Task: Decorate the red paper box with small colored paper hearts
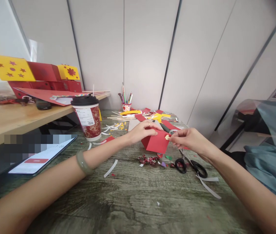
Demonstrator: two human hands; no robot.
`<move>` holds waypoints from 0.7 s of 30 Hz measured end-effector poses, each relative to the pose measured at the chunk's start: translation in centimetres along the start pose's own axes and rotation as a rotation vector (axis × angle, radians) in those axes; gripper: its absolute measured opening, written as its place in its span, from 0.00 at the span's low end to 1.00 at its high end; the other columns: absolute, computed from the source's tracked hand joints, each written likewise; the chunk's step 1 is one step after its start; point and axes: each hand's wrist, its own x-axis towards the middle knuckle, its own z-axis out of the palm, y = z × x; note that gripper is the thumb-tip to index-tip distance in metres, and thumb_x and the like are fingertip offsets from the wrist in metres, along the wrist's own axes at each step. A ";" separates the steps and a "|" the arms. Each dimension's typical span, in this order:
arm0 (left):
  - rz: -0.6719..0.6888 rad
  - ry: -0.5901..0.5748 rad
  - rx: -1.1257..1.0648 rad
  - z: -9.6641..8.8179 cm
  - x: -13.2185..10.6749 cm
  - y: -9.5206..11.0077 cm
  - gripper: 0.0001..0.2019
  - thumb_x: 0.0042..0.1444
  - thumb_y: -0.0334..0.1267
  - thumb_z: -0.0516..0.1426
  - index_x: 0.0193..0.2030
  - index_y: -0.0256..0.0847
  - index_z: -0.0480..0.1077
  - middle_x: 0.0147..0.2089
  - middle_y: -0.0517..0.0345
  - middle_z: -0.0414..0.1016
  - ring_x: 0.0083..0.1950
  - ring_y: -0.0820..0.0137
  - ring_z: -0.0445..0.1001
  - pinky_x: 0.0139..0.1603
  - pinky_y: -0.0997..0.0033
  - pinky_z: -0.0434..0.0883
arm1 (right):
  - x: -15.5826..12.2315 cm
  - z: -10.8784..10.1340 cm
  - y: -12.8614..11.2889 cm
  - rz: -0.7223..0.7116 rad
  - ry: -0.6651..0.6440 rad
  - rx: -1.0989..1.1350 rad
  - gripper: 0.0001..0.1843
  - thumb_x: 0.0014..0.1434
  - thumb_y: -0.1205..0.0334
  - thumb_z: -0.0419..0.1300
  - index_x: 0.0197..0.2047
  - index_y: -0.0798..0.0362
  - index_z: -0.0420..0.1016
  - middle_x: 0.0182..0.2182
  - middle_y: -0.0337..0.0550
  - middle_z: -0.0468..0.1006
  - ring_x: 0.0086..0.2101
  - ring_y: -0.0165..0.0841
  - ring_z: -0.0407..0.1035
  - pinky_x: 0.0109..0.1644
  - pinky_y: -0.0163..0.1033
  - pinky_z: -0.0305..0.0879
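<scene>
The left hand grips the top of one red card, fingers closed; the right hand pinches one yellow scrap at the card's right edge. One pair of scissors lies just right of the card, one cup well left.

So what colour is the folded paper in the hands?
Red, seen best in the head view: the folded paper between left hand and right hand.
</scene>
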 end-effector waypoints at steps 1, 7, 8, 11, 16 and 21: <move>0.009 -0.001 0.000 0.0 0.0 0.0 0.11 0.48 0.35 0.54 0.38 0.41 0.72 0.44 0.58 0.72 0.50 0.68 0.64 0.53 0.65 0.59 | 0.0 0.0 0.0 0.004 0.005 -0.003 0.13 0.42 0.54 0.62 0.19 0.54 0.69 0.18 0.36 0.67 0.22 0.25 0.61 0.27 0.32 0.62; 0.041 0.010 -0.012 0.1 -0.2 0.1 0.10 0.48 0.33 0.55 0.37 0.41 0.72 0.43 0.58 0.72 0.49 0.68 0.65 0.51 0.65 0.61 | 0.2 0.2 0.1 0.022 0.043 -0.044 0.14 0.42 0.54 0.62 0.18 0.54 0.66 0.16 0.34 0.65 0.21 0.24 0.60 0.24 0.31 0.60; 0.043 0.015 -0.016 0.1 -0.2 0.1 0.09 0.47 0.33 0.55 0.37 0.41 0.72 0.43 0.58 0.72 0.49 0.68 0.65 0.51 0.65 0.61 | 0.2 0.3 0.1 0.022 0.046 -0.051 0.14 0.42 0.54 0.62 0.18 0.54 0.65 0.16 0.34 0.65 0.21 0.24 0.60 0.24 0.31 0.60; 0.049 0.034 -0.025 0.2 -0.2 0.0 0.09 0.48 0.32 0.55 0.37 0.39 0.72 0.43 0.56 0.72 0.48 0.69 0.66 0.50 0.65 0.62 | 0.2 0.5 0.2 0.016 0.061 -0.068 0.13 0.42 0.53 0.61 0.19 0.54 0.66 0.17 0.35 0.66 0.21 0.25 0.61 0.23 0.32 0.60; 0.062 0.073 -0.011 0.2 -0.5 0.4 0.10 0.46 0.30 0.56 0.37 0.40 0.71 0.46 0.55 0.69 0.50 0.69 0.65 0.53 0.63 0.60 | 0.3 0.8 0.6 -0.004 0.109 -0.091 0.13 0.45 0.52 0.59 0.23 0.55 0.68 0.20 0.37 0.68 0.23 0.26 0.62 0.25 0.32 0.60; 0.144 0.056 0.141 -0.2 -0.6 -0.1 0.12 0.46 0.29 0.56 0.39 0.42 0.70 0.49 0.55 0.66 0.53 0.71 0.63 0.57 0.63 0.57 | 0.6 0.7 1.1 -0.041 0.057 -0.156 0.10 0.46 0.55 0.56 0.24 0.54 0.68 0.21 0.37 0.68 0.23 0.26 0.62 0.25 0.32 0.60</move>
